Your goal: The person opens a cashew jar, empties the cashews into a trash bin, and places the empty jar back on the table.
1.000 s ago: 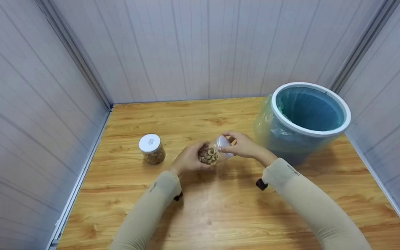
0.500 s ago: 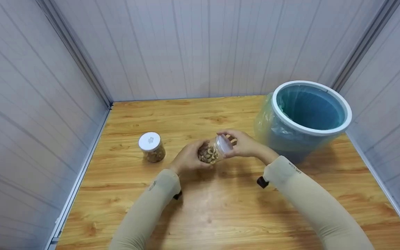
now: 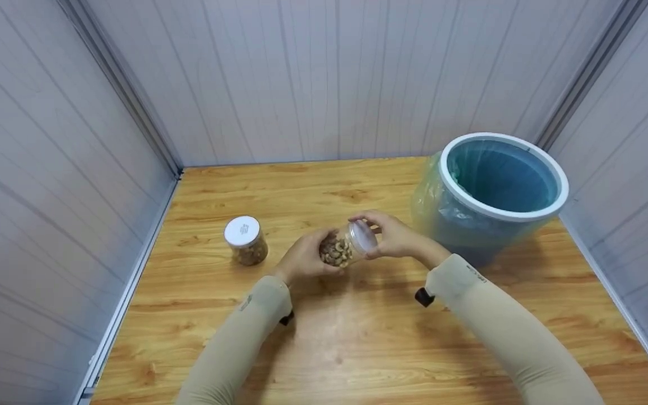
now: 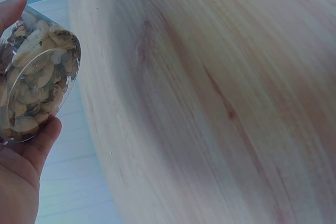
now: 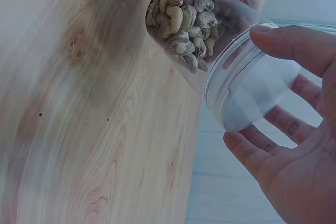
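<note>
Head view: taken from above the held jar point(image 3: 335, 251), on the wearer's side of it, faced forward and down; set well back, so that the bin point(image 3: 462, 225) and the back wall point(image 3: 313, 79) beyond the jar are included. Left wrist view: set close to the jar on the left hand's point(image 3: 306, 256) side; the jar is cropped, and tabletop point(image 4: 210, 103) is shown beside it. Right wrist view: set close to the jar end gripped by the right hand point(image 3: 394, 233). Jar and tabletop are shared by all views; both hands, by head and right wrist.
</note>
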Demonstrator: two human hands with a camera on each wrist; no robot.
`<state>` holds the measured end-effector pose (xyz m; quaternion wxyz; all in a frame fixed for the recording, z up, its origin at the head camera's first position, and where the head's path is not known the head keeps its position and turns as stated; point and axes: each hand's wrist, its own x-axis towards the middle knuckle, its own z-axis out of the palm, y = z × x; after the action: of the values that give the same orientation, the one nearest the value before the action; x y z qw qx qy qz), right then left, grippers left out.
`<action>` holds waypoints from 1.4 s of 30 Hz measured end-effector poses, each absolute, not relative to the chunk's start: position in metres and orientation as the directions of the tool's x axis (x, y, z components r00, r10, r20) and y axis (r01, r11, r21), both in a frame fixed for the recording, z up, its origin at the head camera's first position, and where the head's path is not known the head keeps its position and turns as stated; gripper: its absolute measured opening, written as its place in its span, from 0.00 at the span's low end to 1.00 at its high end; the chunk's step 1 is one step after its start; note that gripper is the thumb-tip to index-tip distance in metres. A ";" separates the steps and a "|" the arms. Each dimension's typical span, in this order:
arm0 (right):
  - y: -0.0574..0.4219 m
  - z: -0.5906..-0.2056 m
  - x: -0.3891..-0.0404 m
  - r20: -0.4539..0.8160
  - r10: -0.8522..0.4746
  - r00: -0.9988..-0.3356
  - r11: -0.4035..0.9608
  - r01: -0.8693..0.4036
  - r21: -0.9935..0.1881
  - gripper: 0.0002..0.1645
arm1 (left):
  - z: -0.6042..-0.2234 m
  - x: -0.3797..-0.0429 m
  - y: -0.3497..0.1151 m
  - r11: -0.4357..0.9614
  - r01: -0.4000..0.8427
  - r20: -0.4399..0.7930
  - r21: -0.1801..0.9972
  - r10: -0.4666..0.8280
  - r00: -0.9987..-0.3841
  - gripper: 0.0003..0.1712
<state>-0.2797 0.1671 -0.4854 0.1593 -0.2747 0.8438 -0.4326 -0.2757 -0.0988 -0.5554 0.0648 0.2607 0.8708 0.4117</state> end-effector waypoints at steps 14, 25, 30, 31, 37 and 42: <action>0.168 -0.488 -0.280 0.023 -0.616 -0.788 0.429 -0.359 -0.829 0.51 | -0.557 -0.275 -0.103 0.515 0.400 0.103 0.758 0.511 -0.853 0.55; 0.174 -0.488 -0.282 -0.006 -0.593 -0.805 0.442 -0.320 -0.838 0.55 | -0.557 -0.273 -0.106 0.522 0.383 0.096 0.762 0.494 -0.864 0.54; 0.177 -0.489 -0.283 -0.017 -0.581 -0.814 0.450 -0.304 -0.840 0.55 | -0.556 -0.274 -0.106 0.528 0.384 0.096 0.757 0.492 -0.865 0.53; 0.177 -0.489 -0.283 -0.020 -0.579 -0.815 0.453 -0.300 -0.839 0.55 | -0.556 -0.274 -0.106 0.531 0.385 0.095 0.755 0.491 -0.866 0.53; 0.181 -0.491 -0.284 -0.023 -0.568 -0.823 0.466 -0.298 -0.833 0.55 | -0.556 -0.274 -0.107 0.541 0.374 0.086 0.753 0.483 -0.871 0.54; 0.183 -0.492 -0.284 -0.030 -0.556 -0.831 0.492 -0.300 -0.818 0.54 | -0.556 -0.273 -0.107 0.554 0.354 0.068 0.754 0.470 -0.880 0.54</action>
<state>-0.2844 0.1835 -0.4920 0.1465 -0.2513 0.8511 -0.4370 -0.2735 -0.1070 -0.5559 0.0705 0.2343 0.8786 0.4100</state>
